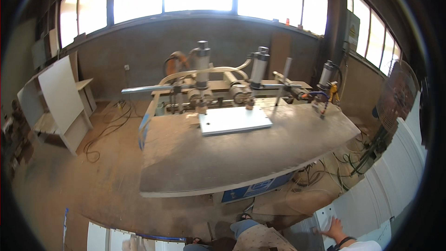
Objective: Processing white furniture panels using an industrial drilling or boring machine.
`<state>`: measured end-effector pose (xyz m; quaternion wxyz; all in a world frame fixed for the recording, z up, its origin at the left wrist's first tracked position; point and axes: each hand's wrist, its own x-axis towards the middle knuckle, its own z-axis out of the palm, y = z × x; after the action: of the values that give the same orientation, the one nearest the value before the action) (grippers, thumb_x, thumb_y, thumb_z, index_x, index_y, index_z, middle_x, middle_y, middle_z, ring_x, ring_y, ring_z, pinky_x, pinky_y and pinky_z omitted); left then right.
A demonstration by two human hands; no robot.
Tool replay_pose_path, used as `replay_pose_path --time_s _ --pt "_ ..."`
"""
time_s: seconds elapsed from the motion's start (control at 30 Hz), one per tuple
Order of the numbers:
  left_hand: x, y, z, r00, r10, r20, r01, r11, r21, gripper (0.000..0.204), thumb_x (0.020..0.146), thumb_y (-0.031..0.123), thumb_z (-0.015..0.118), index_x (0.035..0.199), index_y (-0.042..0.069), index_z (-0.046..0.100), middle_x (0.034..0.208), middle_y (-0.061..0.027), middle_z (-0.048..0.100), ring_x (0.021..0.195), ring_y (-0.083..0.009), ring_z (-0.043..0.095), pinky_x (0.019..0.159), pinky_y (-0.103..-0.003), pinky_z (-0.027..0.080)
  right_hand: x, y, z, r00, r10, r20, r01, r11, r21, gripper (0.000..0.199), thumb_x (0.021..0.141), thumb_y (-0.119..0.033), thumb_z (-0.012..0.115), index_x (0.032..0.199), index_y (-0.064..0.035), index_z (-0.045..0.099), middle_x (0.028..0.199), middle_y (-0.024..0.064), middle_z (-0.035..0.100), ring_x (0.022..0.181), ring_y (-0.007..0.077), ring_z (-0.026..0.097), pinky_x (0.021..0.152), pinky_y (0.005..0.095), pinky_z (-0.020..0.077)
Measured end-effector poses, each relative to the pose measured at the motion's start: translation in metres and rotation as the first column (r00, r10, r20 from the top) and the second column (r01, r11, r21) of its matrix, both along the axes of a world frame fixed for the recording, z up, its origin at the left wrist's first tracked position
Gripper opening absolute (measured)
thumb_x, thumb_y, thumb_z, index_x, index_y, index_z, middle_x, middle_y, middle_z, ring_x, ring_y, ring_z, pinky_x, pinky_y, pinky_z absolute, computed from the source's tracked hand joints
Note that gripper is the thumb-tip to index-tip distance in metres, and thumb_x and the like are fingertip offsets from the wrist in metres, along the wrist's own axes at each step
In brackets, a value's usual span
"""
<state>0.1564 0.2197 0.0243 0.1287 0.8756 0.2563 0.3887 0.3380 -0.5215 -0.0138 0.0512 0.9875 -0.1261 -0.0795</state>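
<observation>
At the lower right, my right hand (333, 230) has its fingers spread, at the edge of a small white panel with dark holes (325, 212). That panel lies by a stack of long white panels (371, 200); whether my fingers touch it, I cannot tell. My left hand (134, 242) is a blur at the bottom left, over white boards (116, 238), and its fingers cannot be made out. Ahead, a white board (236, 121) with a dark hole lies flat on the brown worktable (223, 158), its back edge under the machine's clamps.
A drilling machine with upright cylinders (202, 65) and hoses stands along the table's back. Cables (325, 172) lie on the floor to the right, near a large caged fan (397, 93). White panel furniture (60, 93) stands at left. Blue edging (160, 238) runs along the lower-left boards.
</observation>
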Motion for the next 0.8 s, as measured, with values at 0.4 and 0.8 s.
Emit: replay_pose_path --time_s 0.4,0.8 --pt "0.379 -0.104 0.24 0.754 -0.414 -0.51 0.509 0.859 0.057 0.051 0.082 0.039 0.066 0.124 0.011 0.058 0.121 -0.0128 0.061 0.118 -0.0333 0.053 0.095 -0.043 0.048 -0.048 -0.007 -0.01 0.949 -0.057 0.311 -0.078 0.911 0.405 0.058 0.085 -0.02 0.061 0.137 0.0011 0.046 0.126 0.0297 0.055 0.116 0.0441 0.053 0.099 0.0449 0.0426" --pt "0.414 -0.125 0.253 0.587 -0.237 -0.774 0.381 0.924 0.006 0.064 0.076 0.059 0.062 0.115 0.008 0.065 0.117 -0.0225 0.064 0.109 -0.0349 0.062 0.093 -0.042 0.05 0.16 0.143 0.282 0.34 0.253 0.905 -0.854 0.486 0.185 0.037 0.083 0.005 0.057 0.119 -0.002 0.061 0.114 0.0193 0.065 0.104 0.0329 0.065 0.089 0.0381 0.0491"
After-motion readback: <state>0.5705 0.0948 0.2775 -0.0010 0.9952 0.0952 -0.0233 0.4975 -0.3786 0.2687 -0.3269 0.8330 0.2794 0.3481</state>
